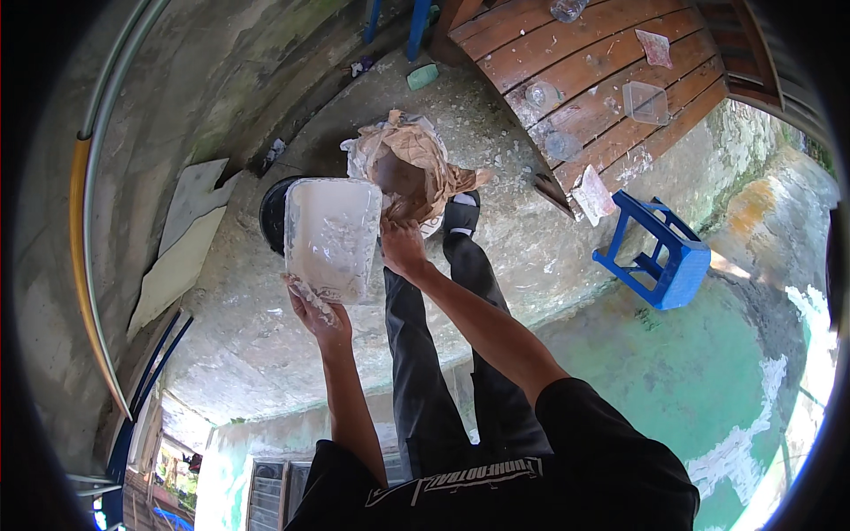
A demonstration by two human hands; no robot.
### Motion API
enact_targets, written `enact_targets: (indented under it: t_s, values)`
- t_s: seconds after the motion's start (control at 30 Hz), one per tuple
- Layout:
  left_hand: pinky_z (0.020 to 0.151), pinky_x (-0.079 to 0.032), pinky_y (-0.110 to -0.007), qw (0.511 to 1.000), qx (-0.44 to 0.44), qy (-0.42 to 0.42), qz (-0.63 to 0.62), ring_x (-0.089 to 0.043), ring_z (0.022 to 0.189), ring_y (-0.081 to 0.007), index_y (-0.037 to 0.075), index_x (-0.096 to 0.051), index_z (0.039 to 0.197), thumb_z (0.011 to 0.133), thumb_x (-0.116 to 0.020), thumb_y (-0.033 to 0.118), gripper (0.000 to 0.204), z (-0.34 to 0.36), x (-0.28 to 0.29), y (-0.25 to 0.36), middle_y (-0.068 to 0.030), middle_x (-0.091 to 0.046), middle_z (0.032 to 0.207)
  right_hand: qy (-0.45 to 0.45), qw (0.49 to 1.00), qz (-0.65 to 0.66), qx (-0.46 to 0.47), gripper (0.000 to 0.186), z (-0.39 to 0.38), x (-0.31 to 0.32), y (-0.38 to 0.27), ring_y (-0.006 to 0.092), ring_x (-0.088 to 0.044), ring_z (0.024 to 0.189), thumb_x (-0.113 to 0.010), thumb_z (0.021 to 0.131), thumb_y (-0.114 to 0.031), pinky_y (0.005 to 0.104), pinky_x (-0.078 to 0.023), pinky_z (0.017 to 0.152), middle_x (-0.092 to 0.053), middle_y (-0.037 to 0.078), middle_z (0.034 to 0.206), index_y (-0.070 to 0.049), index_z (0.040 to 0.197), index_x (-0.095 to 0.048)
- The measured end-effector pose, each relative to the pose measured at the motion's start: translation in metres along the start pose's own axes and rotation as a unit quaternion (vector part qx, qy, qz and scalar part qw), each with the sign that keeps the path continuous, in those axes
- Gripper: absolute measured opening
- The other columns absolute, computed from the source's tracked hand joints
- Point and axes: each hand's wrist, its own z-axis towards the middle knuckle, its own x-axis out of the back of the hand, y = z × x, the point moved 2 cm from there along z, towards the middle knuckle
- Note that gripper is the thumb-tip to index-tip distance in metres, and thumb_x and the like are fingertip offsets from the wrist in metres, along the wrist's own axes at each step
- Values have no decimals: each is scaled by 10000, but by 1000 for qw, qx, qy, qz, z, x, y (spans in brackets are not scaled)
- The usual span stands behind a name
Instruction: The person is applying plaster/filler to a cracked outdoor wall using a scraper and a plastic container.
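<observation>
My left hand [320, 314], coated with white paste, grips the near end of a translucent rectangular plastic tub [332, 239]. The tub is tilted, and white residue smears its inside. To its right stands an open, crumpled brown paper sack [423, 146] with a white outer layer and grey-brown powder [400, 177] inside. My right hand [405, 248] is closed on the sack's near edge, close to the tub's right side. Its fingertips are partly hidden. Behind the tub shows the rim of a black basin [272, 217].
A slatted wooden platform [602, 71] at the far right carries a clear plastic box [645, 103] and plastic scraps. A blue plastic stool [660, 252] lies tipped over on the right. Broken board pieces [181, 248] lean against the left wall. My feet are beside the sack.
</observation>
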Motion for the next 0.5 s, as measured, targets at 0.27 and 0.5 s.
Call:
enact_targets:
  t_s: [0.27,0.5]
  values:
    - [1082,-275,-432,975,-114,-26,191,-333,1299,-241,101,-299,1392,942,-452,403,563,11,43,2,-82,-326,1421,-166,973,124,-101,415,23,59,-24,304,-656,759,-627,685,-234,370,-469,798,-651,182,778,0,1023,-565]
    - [1081,-271,-427,972,-63,-14,226,-321,1309,-234,105,-282,1399,948,-434,410,565,14,30,3,-76,-312,1432,19,991,121,61,492,-2,55,8,338,-608,933,-630,762,-211,435,-493,815,-594,206,1031,11,1174,-478]
